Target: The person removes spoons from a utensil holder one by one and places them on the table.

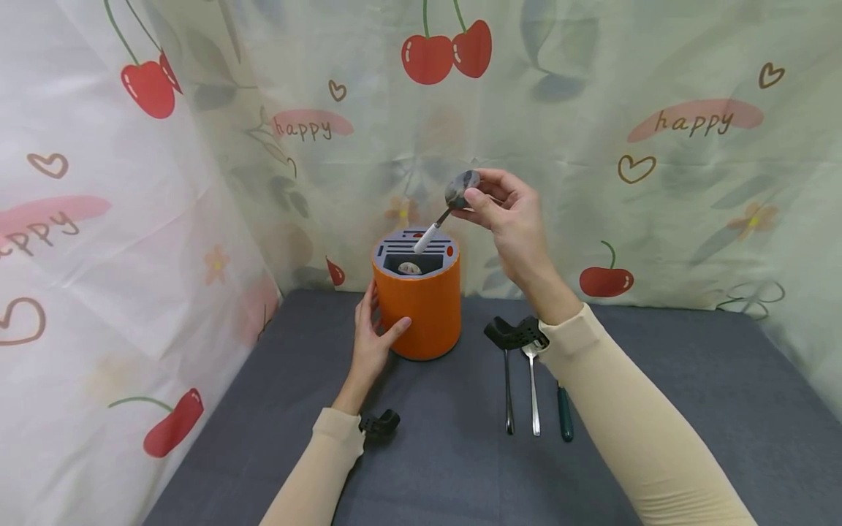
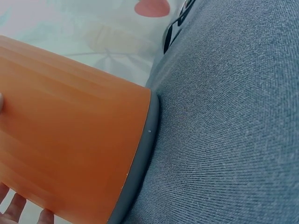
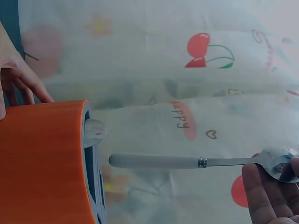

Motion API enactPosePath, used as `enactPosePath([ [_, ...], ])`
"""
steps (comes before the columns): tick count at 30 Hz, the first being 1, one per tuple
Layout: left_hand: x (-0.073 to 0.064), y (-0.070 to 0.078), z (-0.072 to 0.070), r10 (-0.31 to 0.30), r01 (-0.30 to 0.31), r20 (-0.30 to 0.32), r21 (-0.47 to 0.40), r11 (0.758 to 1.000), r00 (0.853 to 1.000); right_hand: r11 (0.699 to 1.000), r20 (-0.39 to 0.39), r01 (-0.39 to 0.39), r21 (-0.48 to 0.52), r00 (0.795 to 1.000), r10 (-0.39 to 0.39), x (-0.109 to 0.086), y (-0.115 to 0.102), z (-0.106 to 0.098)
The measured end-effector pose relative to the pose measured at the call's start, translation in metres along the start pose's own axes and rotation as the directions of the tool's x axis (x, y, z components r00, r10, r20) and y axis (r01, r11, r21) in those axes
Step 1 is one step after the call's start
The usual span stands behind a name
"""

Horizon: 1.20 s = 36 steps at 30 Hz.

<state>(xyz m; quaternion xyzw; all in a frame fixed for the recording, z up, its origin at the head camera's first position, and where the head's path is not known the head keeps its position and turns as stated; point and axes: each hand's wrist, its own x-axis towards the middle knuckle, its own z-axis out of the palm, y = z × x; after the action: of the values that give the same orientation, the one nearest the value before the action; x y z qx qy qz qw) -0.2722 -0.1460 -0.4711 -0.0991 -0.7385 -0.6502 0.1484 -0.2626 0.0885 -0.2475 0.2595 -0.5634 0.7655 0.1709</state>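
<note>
My right hand [image 1: 516, 215] pinches a spoon by its metal bowl [image 1: 460, 191], between thumb and fingers. The spoon's white handle [image 3: 154, 161] points down at a slant toward an orange cylindrical utensil holder [image 1: 421, 310]. In the right wrist view the handle's tip is apart from the holder's slotted grey top [image 1: 430, 234]. Another spoon's bowl [image 1: 410, 269] shows in the holder's large front compartment; its handle is hidden inside. My left hand [image 1: 375, 336] grips the holder's left side, thumb in front and fingers round the back. The holder stands upright.
Under my right forearm on the grey tablecloth [image 1: 434, 446] lie a dark-handled utensil [image 1: 509, 402], a silver spoon [image 1: 533, 394] and a green-handled utensil [image 1: 565, 416], whose far end is hidden. A printed curtain [image 1: 559, 146] hangs behind and to the left.
</note>
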Motion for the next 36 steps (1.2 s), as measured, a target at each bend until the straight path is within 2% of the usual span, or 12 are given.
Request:
enactPosePath([
  [11,-0.001,0.000,-0.001,0.003,-0.003,0.000,0.004,1.000,1.000,1.000,-0.021,0.028,-0.006,0.999,-0.028,-0.002,-0.003,-0.007],
  [21,0.000,0.000,-0.001,0.019,-0.019,0.001,-0.005,1.000,1.000,0.993,-0.079,0.101,0.059,0.992,-0.096,0.000,-0.013,-0.021],
  [36,0.001,-0.001,-0.001,0.015,-0.015,0.004,-0.023,1.000,1.000,0.997,-0.133,0.081,0.018,0.988,-0.078,-0.005,-0.016,-0.057],
])
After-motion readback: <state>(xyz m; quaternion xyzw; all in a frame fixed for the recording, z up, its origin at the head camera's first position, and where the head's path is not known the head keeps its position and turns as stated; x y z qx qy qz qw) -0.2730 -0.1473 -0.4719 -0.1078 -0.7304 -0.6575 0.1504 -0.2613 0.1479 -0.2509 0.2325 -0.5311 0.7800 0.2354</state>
